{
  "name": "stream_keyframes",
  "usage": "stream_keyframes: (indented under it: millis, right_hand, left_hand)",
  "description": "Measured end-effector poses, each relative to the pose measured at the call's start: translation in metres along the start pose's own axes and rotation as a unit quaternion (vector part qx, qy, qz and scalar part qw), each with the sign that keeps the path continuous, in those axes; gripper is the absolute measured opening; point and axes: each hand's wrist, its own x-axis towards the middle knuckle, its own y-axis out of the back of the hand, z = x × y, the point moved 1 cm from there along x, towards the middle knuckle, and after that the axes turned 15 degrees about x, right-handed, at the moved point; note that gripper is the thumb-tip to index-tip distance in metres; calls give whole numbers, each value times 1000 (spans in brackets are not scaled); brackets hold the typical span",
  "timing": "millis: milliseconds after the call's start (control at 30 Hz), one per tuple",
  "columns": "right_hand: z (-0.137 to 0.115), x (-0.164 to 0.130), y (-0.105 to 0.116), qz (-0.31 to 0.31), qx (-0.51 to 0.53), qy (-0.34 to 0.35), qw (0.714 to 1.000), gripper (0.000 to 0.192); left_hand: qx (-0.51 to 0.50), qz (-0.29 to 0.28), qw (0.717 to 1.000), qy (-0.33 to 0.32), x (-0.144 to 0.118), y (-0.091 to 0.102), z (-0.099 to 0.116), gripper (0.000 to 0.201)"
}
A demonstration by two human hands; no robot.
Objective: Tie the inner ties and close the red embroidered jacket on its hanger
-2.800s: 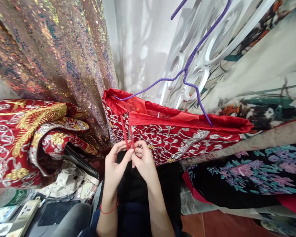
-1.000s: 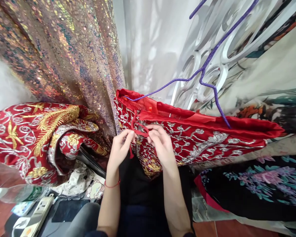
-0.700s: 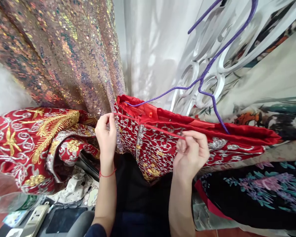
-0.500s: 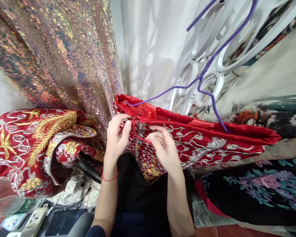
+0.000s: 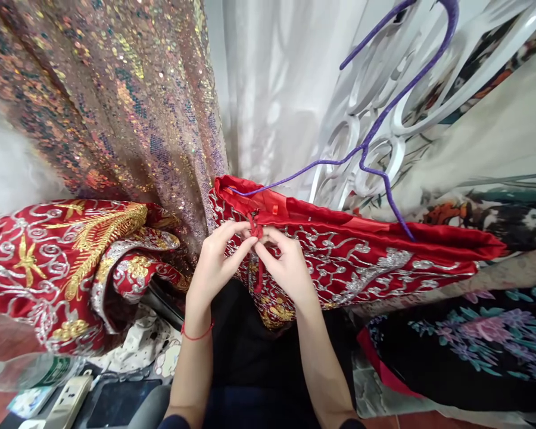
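A red embroidered skirt [image 5: 361, 268] with silver and gold stitching lies across my lap, its red satin waistband [image 5: 429, 236] turned up. A purple hanger [image 5: 370, 140] has its arms inside the waistband. At the waistband's left part, my left hand [image 5: 221, 259] pinches a red cord [image 5: 258, 262]. Opposite it, my right hand [image 5: 286, 259] is closed on the same cord, fingertips almost touching the left ones. The cord is looped or knotted between the fingers, which partly hide it. One end of it hangs down over the embroidery.
Another red embroidered garment [image 5: 67, 262] is heaped at left. Below it are a plastic bottle [image 5: 31, 372], a power strip [image 5: 69, 399] and a dark tablet-like device [image 5: 122, 402]. Sequined fabric [image 5: 152, 89] hangs behind. Black floral fabric [image 5: 464, 345] lies at right, below a white chair back [image 5: 397, 113].
My right hand has moved left and up to meet my left hand at the cord. The stretched cord is now gathered between both hands, with an end hanging down.
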Motion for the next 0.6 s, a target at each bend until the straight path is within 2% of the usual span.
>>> stream_keyframes:
  millis: [100, 300, 467, 600]
  right_hand:
    - [-2, 0, 4, -13, -22, 0, 1000, 18]
    - [-6, 4, 7, 27, -50, 12, 998, 20]
    - [-19, 12, 5, 91, -161, 80, 980, 20]
    - [-30, 18, 11, 136, -201, 138, 960, 21]
  left_hand:
    - [1, 8, 1000, 3, -5, 4, -3, 14]
    - [74, 24, 997, 22, -6, 14, -6, 8]
    - [92, 65, 993, 21, 12, 8, -6, 6]
    - [79, 103, 991, 39, 31, -2, -12, 6]
